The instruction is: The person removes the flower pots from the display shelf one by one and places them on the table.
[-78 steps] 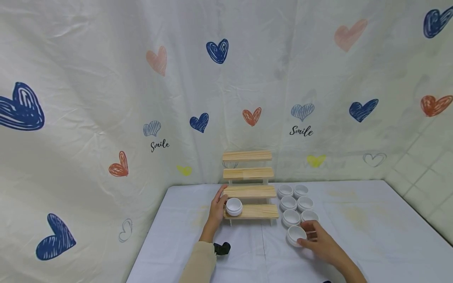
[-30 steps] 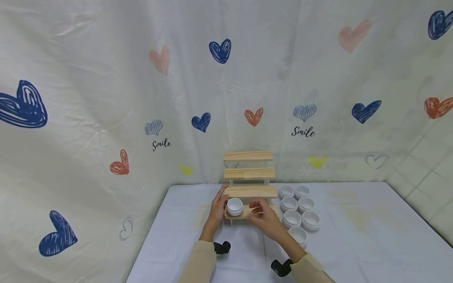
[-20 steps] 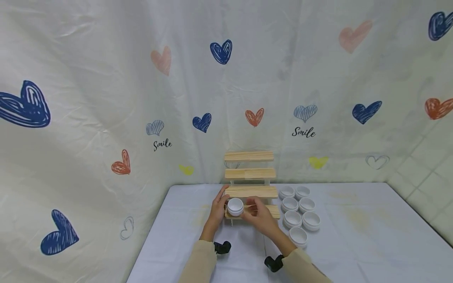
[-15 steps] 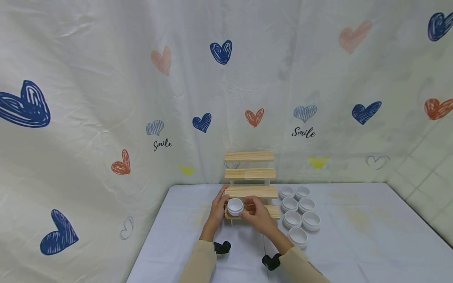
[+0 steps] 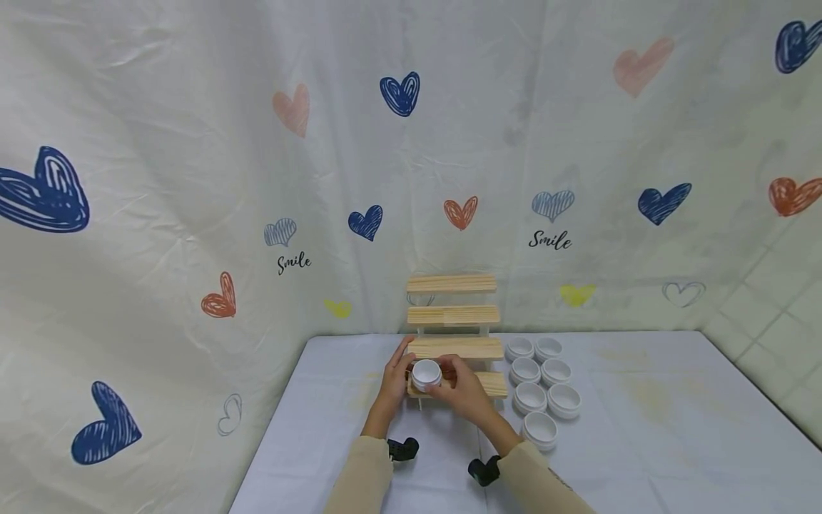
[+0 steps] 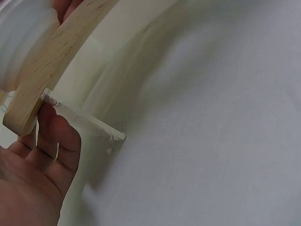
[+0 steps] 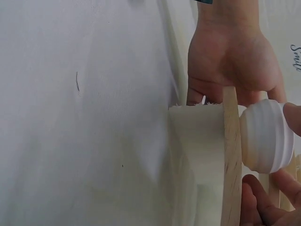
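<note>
A small white bowl (image 5: 427,374) with ridged sides is at the left end of the lowest step of a wooden stepped stand (image 5: 478,384). My right hand (image 5: 467,396) pinches this bowl from its right side. In the right wrist view, the thumb is on the rim of the bowl (image 7: 265,136) and the other fingers reach around its far side. My left hand (image 5: 392,389) grips the stand's left end. Its curled fingers (image 6: 63,134) press against the underside of the step board (image 6: 51,61) in the left wrist view.
Several more white bowls (image 5: 530,397) stand in two columns right of the stand, with one bowl (image 5: 539,430) nearest the front. A white cloth (image 5: 642,435) covers the table, and a curtain printed with hearts (image 5: 359,143) hangs behind. Black devices (image 5: 484,471) sit at both wrists.
My right hand has left the front bowl on the table, crossed left to the stand, and closed its fingers on the bowl there. The left hand has kept its place on the stand.
</note>
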`<state>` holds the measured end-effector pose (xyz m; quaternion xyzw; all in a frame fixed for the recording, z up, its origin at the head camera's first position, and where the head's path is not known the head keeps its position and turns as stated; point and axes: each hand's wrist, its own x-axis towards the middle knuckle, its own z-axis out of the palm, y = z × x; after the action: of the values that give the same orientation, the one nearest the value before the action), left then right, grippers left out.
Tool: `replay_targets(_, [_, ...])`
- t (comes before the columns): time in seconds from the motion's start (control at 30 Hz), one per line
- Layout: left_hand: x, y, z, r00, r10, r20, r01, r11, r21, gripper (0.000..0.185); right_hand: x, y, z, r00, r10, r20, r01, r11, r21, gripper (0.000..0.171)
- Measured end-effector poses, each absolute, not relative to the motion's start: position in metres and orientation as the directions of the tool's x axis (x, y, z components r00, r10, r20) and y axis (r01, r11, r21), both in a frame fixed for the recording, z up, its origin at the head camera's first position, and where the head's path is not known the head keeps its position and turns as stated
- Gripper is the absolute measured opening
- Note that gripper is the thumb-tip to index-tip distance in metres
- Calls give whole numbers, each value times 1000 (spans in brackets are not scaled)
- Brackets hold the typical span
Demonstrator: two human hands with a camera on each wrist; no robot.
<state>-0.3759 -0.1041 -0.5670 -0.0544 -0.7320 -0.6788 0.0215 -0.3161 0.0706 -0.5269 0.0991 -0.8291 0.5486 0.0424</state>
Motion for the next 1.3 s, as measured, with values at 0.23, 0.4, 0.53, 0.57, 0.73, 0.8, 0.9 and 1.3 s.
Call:
replay_targets(0.23, [-376,-104,-567,-995,46,88,91,67,994,47,-316,65,-527,-975,-93,200,-220,436,-873,58])
replay_targets(0.4, [-375,-104,-567,-995,50,84,88,71,994,47,-317,63,-528,-981,-62,184,-193,443,-875,56])
replay_targets(0.53, [-374,-104,-567,-995,52,85,88,69,994,48,-317,63,-528,-980,-58,189,-195,442,-876,55])
replay_targets(0.57, [-374,-104,-567,-995,53,85,88,68,994,48,-317,63,-529,-980,-57,192,-197,443,-875,54])
replay_targets(0.73, [-375,-104,-567,-994,56,92,95,59,994,48,-317,62,-529,-979,-50,199,-200,445,-873,53])
replay_targets(0.8, [-375,-104,-566,-994,57,96,99,64,993,49,-316,63,-529,-979,-44,199,-197,444,-874,52])
replay_targets(0.9, [-376,-103,-566,-994,56,95,99,73,992,49,-316,63,-529,-977,-37,210,-205,440,-874,52])
replay_targets(1.3, [-376,-104,-568,-993,63,102,107,67,992,49,-313,66,-530,-972,-25,232,-221,414,-883,53])
